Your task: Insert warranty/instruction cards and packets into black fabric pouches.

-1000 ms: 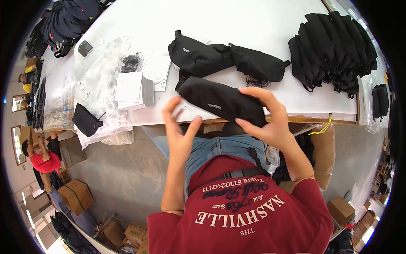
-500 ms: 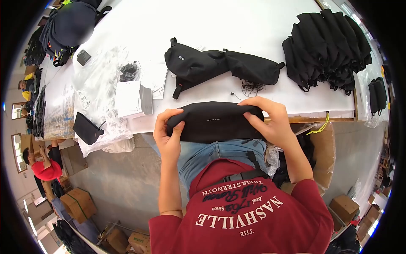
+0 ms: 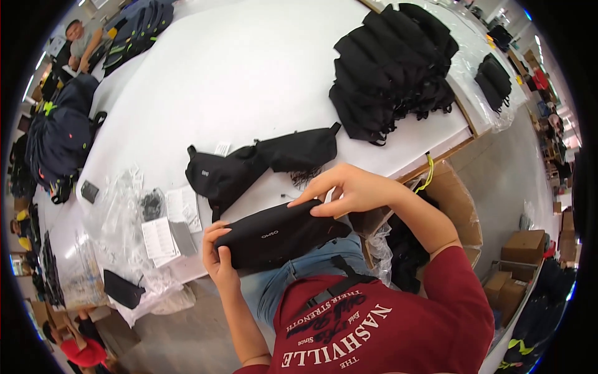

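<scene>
A long black fabric pouch (image 3: 277, 242) with small pale lettering on its front is held at the table's near edge, over my lap. My left hand (image 3: 219, 257) grips its left end, thumb on the front and fingers behind. My right hand (image 3: 349, 192) pinches the upper edge right of the middle with thumb and forefinger. Just beyond, on the white table (image 3: 205, 100), lie two more black pouches, the left one (image 3: 227, 177) and the right one (image 3: 299, 149), touching each other. Some tangled black cord (image 3: 306, 177) sits close to my right fingers.
A large pile of black pouches (image 3: 392, 68) covers the table's far right. Printed papers (image 3: 160, 240), clear plastic bags (image 3: 115, 212) and a small black pouch (image 3: 123, 288) lie at left. Dark backpacks (image 3: 65, 134) stand farther left. An open carton (image 3: 458, 202) is beside me at right.
My right hand has shifted from the pouch's right end inward along its upper edge. The pouch now slants, its right end higher. The whole view has turned, with the table now tilted.
</scene>
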Tool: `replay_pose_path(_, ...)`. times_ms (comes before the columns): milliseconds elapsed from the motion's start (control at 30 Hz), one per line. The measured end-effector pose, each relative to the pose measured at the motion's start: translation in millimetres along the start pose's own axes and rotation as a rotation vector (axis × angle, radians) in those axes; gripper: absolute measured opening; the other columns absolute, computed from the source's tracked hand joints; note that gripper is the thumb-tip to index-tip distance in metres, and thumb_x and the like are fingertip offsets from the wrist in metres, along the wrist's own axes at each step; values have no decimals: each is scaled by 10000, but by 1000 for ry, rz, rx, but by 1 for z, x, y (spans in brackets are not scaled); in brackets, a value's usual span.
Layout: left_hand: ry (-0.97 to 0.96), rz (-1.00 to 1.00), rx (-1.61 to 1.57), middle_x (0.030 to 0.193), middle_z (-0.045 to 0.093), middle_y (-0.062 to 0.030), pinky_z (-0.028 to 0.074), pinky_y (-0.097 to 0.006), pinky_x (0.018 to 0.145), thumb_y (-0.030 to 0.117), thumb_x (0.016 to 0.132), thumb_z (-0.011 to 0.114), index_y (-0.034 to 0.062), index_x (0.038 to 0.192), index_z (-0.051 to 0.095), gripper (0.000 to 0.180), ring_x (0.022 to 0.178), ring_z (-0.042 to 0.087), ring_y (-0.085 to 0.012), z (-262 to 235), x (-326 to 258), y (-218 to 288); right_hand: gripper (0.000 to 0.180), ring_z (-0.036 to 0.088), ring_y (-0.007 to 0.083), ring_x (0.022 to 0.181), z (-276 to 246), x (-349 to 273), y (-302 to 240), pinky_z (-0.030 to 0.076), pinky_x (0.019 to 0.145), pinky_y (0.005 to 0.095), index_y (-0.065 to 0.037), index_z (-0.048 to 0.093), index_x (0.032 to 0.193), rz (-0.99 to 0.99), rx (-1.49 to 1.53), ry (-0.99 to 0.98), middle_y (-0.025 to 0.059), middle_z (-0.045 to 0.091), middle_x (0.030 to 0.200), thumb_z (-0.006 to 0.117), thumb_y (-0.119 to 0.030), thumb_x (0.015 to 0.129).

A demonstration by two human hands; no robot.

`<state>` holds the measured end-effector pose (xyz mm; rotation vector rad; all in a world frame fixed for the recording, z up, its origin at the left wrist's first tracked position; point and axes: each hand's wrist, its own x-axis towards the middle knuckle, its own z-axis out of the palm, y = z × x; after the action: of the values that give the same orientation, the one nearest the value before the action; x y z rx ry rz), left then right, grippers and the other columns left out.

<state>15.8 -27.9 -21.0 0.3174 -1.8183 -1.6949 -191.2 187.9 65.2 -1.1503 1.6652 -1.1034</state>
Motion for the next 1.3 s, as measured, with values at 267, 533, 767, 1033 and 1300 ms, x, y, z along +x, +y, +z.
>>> replay_pose_path(267,216,-81,252,1351,457,-132,346,-391,1023,279,991,446,17,1180,528,334,1187,465,-256,-53,-5,-4,320,600,58,707,-136,-39,-58,487,624,212,-114,665,1166,-151,-356,848,35,691,906,681,-166,850)
replay_pose_path(533,349,-43,1302,1377,409,-193,252,-464,1067,322,943,533,2,1268,489,458,1292,324,-355,-148,29,-5,369,609,182,803,-242,-59,-53,495,710,301,-234,625,1218,-74,-1492,1252,18,593,1061,668,-258,853)
replay_pose_path(767,217,-273,1304,1337,436,-240,278,-461,1053,423,905,566,-45,1300,445,623,1264,349,-379,-174,26,-28,329,606,247,898,-244,-65,-8,488,774,364,-137,645,1108,87,-1590,1177,76,562,945,696,-210,791)
replay_pose_path(1033,308,-42,1435,1197,538,-238,337,-456,1001,342,859,645,-59,1258,474,590,1151,448,-387,-186,21,-43,120,600,234,737,-97,-20,11,475,670,338,-72,621,872,55,-781,636,68,563,752,678,-118,778)
replay_pose_path(1300,512,-148,1376,935,564,-171,410,-397,794,206,866,645,-13,925,480,280,896,520,-318,-144,34,4,107,576,228,654,39,20,97,455,591,337,-87,596,830,94,-683,405,51,547,746,675,-144,788)
